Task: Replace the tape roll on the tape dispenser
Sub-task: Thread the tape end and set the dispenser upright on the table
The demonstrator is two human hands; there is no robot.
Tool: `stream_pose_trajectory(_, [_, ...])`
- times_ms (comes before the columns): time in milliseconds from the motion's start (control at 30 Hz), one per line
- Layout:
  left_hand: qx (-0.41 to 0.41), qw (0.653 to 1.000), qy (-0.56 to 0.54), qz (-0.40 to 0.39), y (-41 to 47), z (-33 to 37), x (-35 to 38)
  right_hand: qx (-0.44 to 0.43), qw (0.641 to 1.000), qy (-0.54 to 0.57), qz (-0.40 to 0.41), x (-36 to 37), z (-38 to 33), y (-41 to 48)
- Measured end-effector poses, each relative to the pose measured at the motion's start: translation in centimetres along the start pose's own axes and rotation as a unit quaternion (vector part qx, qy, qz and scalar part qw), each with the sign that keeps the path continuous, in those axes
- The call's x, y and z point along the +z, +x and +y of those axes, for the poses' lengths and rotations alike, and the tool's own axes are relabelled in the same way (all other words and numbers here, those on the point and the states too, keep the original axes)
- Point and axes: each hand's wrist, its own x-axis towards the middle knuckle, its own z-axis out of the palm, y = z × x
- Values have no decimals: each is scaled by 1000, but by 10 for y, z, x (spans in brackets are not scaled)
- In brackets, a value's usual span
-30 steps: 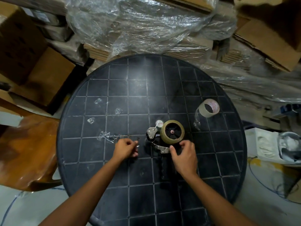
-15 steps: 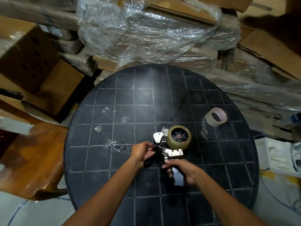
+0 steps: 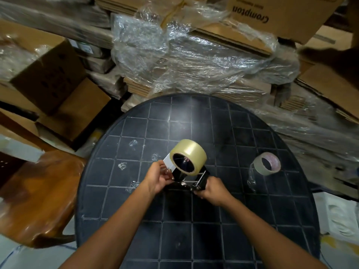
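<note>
Storeroom: stacked cardboard boxes (image 3: 279, 14), plastic-wrapped flat cartons (image 3: 194, 61).

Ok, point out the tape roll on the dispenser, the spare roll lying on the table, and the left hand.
Mounted tape roll (image 3: 191, 150), head view, on its outer tape surface.
Spare roll (image 3: 259, 168), head view, on its outer band, lower left.
Left hand (image 3: 156, 176), head view, on the back of the hand.

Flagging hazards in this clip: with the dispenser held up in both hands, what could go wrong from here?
1. The left hand sits by the metal front plate of the dispenser; a cutter there could nick a finger.
2. The right hand grips only the rear end, so the roll could tip the dispenser.
</note>
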Motion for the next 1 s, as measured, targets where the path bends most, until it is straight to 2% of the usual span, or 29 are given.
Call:
stream_pose_trajectory(167, [163,976,110,92,18,22,-26,-2,996,-93,1,3,3,7])
stream_pose_trajectory(233, [221,956,174,87,17,19,-31,15,994,-105,5,5,11,8])
stream_pose_trajectory(300, [254,935,245,48,11,7,-31,31,994,-106,12,9,17,8])
stream_pose_trajectory(400, [269,911,311,15,7,-14,-32,42,993,-114,7,15,19,9])
stream_pose_trajectory(533, [260,920,286,70,5,-34,-30,31,991,-129,1,15,17,11])
stream_pose_trajectory(733, [270,877,396,42,0,-51,-28,54,992,-109,16,23,21,1])
stream_pose_trajectory(833, [289,835,467,34,-4,-56,-30,75,992,-104,19,22,32,-8])
stream_pose_trajectory(933, [329,769,546,42,-8,-60,-29,86,990,-112,24,12,51,-18])
stream_pose_trajectory(1000, [335,747,572,49,-10,-64,-27,94,988,-120,24,4,68,-25])
